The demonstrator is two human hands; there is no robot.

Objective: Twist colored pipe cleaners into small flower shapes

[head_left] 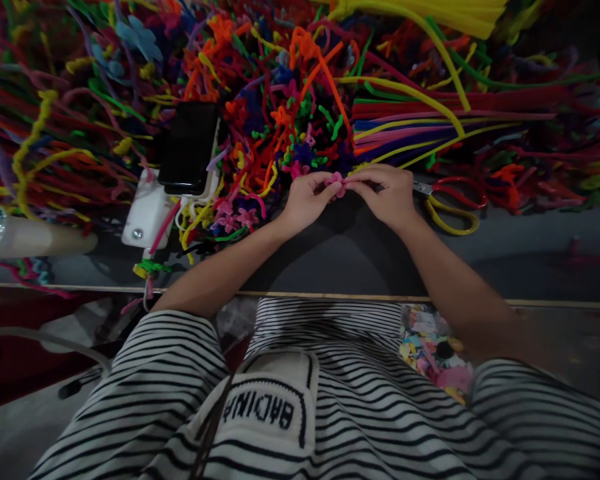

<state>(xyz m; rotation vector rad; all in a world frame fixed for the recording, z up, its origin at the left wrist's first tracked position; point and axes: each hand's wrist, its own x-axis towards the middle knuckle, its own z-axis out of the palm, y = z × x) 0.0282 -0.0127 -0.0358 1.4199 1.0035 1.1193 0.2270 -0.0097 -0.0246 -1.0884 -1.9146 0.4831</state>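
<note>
Between my two hands is a small pink pipe-cleaner flower, held just above the dark tabletop. My left hand pinches its petals between thumb and fingertips. From the other side, my right hand has thumb and forefinger closed at the flower's edge, on what looks like its pink stem end; the fingers hide part of it. Beside my right hand lie scissors with one red and one yellow handle loop. Several finished pink flowers rest left of my left hand.
Heaps of coloured pipe cleaners cover the back of the table. A black phone lies by a white power bank with a cable. A cup lies at far left. A bag of colourful pieces is below the table edge.
</note>
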